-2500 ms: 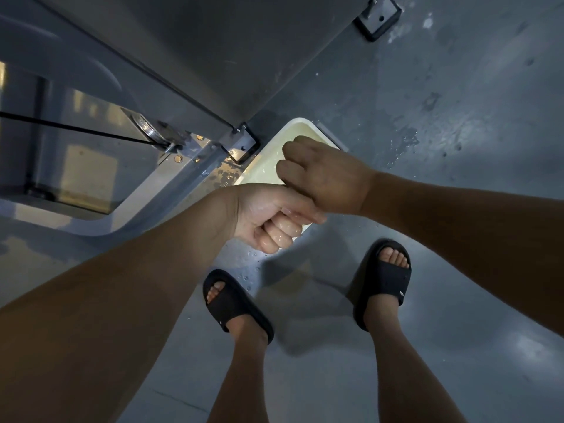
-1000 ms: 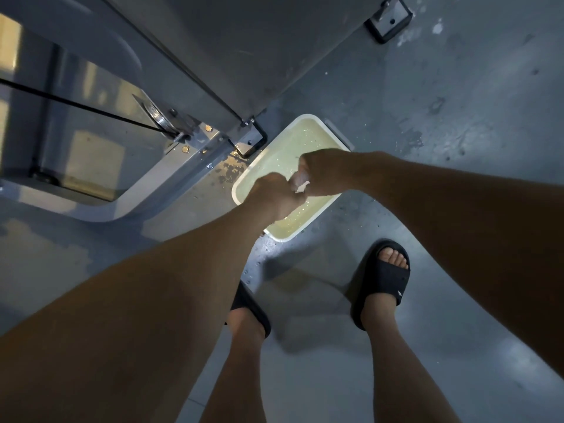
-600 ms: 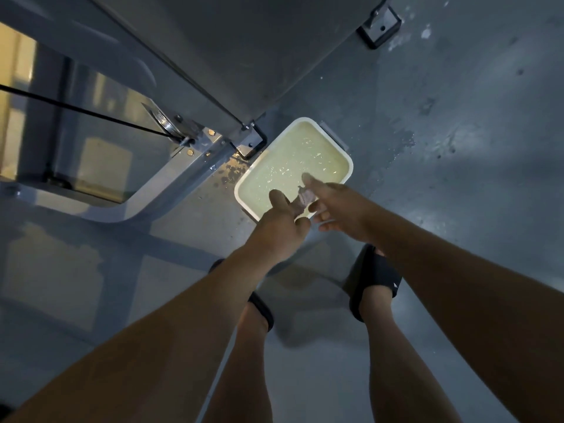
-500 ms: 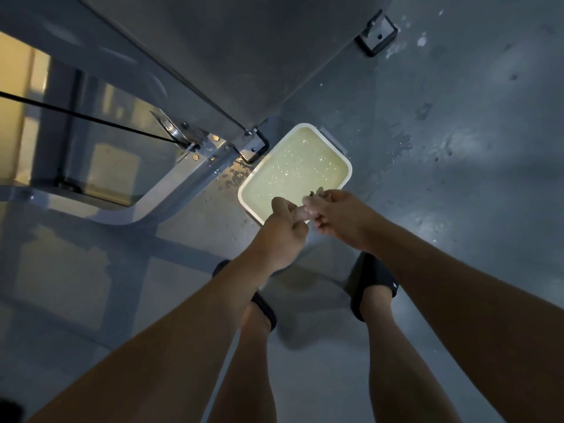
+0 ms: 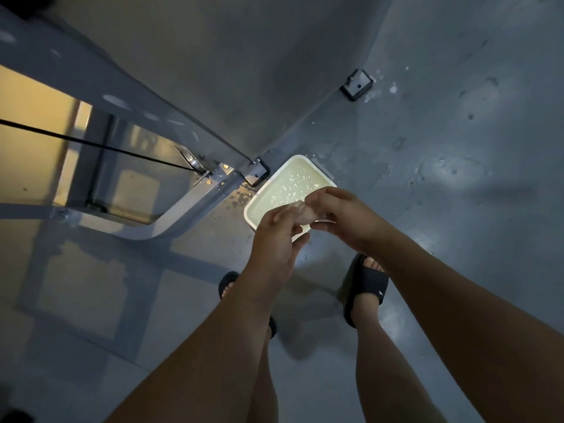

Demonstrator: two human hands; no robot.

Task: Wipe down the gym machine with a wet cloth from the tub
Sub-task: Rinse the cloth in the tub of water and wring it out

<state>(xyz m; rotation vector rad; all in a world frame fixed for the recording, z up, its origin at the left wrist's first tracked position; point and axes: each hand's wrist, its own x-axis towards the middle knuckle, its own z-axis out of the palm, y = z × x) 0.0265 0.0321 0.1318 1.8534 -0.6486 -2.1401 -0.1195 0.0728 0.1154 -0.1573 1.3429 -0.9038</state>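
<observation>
Floor (image 5: 457,209): grey, painted, hard, with water spots and drips near the tub. The gym machine (image 5: 244,71) stands at the upper left, showing a broad grey panel, a bent frame rail, and a black cable (image 5: 91,145) running to a pulley (image 5: 190,158).

The tub (image 5: 271,182) is white and rectangular, sits on the floor just beside the machine's corner foot, and holds pale, rippled water.

The cloth (image 5: 300,212) is a small pale wad held above the near end of the tub, between both hands. The left hand (image 5: 274,236) grips one end with its fingers (image 5: 285,213) curled round it. The right hand (image 5: 341,215) pinches the other end, fingers (image 5: 323,193) closed over the wad. How much cloth lies inside the palms cannot be told.

Handling assessment: the cloth appears soft, limp and light, though water-laden, so it will likely drip and may slip if held loosely. It is not fragile. Recommend holding the bunched middle in one full palm for wiping, not a corner pinch. Excess water should be squeezed out over the tub, since the floor is wet already and the person wears open black slides (image 5: 369,282).
</observation>
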